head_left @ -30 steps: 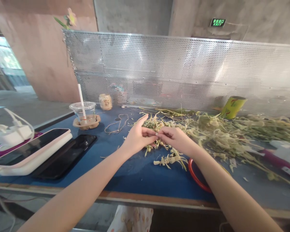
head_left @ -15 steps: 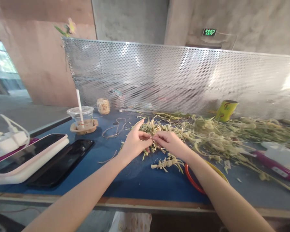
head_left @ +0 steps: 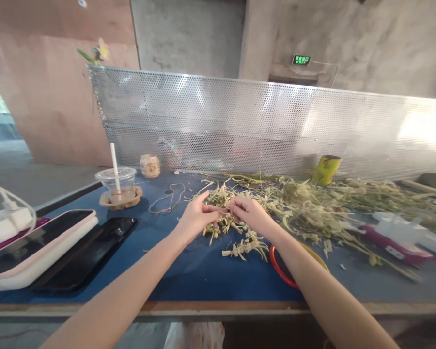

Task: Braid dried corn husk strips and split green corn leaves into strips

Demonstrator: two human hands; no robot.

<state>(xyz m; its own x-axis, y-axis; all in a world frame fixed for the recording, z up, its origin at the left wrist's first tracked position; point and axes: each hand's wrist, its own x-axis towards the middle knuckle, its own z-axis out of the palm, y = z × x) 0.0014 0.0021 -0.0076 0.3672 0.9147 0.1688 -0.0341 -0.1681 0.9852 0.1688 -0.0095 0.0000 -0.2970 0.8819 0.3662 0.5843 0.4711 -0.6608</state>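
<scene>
Over a heap of pale, withered plant stalks and blossoms [head_left: 218,228], my two hands meet at their fingertips. My left hand [head_left: 198,214] has its thumb and fingers pressed together, palm turned inward. The fingers of my right hand [head_left: 250,213] pinch at the same spot. Whatever lies between the fingertips is too small to make out. Just in front of the heap, a twisted length of the same pale plant [head_left: 245,247] lies on the blue tabletop [head_left: 189,281]. Under my right forearm is a red-and-yellow round rim [head_left: 281,271], partly hidden.
To the left are a black phone [head_left: 87,252], a pale-cased device [head_left: 39,242] and a lidded cup [head_left: 116,182] with a straw. A loose cord [head_left: 167,203] lies behind my left hand. More dried plants [head_left: 312,203] spread right, by a yellow-green tube [head_left: 327,169]. A perforated metal panel [head_left: 203,116] stands behind.
The view has shifted, so the tabletop things appear farther left and slightly lower. My hands stay together over the heap; their fingers have moved only slightly.
</scene>
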